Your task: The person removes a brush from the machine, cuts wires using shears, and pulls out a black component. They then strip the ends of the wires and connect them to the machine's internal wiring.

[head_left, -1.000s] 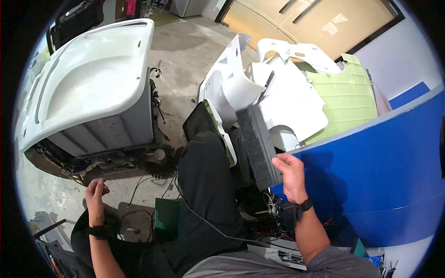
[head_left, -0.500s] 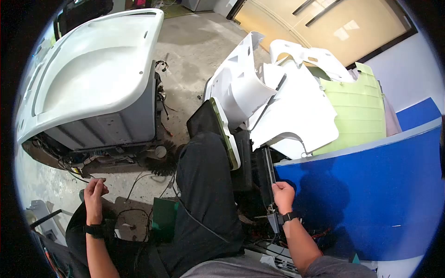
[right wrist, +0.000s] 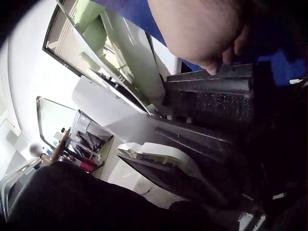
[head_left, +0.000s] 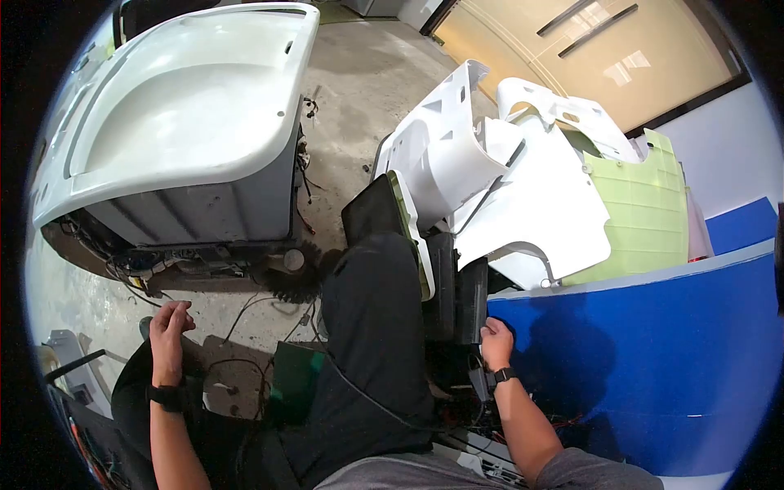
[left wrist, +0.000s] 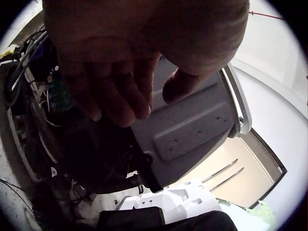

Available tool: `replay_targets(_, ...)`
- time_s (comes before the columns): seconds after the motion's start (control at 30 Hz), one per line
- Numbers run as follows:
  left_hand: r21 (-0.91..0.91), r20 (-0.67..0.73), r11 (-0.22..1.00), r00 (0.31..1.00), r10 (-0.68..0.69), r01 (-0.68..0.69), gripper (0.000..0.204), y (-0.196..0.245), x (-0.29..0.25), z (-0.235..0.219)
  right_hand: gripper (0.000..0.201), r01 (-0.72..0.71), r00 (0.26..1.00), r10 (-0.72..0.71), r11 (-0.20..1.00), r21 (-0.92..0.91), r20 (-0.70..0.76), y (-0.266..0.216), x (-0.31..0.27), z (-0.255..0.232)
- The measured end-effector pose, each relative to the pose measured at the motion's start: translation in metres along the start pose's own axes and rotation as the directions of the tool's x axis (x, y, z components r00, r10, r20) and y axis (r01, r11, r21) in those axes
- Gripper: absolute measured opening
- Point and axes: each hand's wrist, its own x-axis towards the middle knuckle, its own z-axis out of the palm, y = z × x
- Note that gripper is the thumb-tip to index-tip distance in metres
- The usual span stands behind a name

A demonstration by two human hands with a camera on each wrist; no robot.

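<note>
My right hand [head_left: 496,345] is at the near end of a dark, flat rectangular block [head_left: 472,300], which stands low between my knee and the blue curved wall. In the right wrist view the fingers pinch the block's upper edge, and its ridged, speckled face [right wrist: 211,102] shows. Another black ribbed piece [head_left: 441,282] lies right beside it. My left hand [head_left: 168,339] hangs with loosely bent fingers and holds nothing. Behind it in the left wrist view is the grey side panel [left wrist: 192,130] of a large machine.
The machine's white cover [head_left: 180,114] fills the upper left, with loose wires and a round brush [head_left: 294,273] below. White shell panels [head_left: 539,196] and a pale green panel [head_left: 641,212] lean at the right, near the blue wall [head_left: 653,359]. A cable [head_left: 351,380] crosses my leg.
My right hand has lowered the dark block from a raised, tilted position down beside the black ribbed piece, moving slightly left. The left hand stays about the same; the head view has shifted.
</note>
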Motion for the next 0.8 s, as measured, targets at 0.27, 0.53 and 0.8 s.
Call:
replay_targets(0.27, 0.010, 0.008, 1.000, 1.000, 0.015, -0.015, 0.024, -0.004, 0.001, -0.005, 0.026, 0.016, 1.000, -0.016, 1.000, 0.016, -0.006, -0.012, -0.002, 0.004)
replay_targets(0.53, 0.010, 0.011, 1.000, 1.000, -0.013, 0.012, 0.025, 0.000, 0.000, -0.002, 0.019, 0.035, 0.999, -0.030, 0.988, 0.149, -0.038, -0.025, -0.002, 0.005)
replay_targets(0.8, -0.008, 0.007, 1.000, 1.000, -0.003, 0.003, 0.025, -0.001, -0.001, -0.002, 0.018, 0.131, 0.974, -0.189, 0.918, 0.374, 0.124, -0.099, -0.013, -0.007)
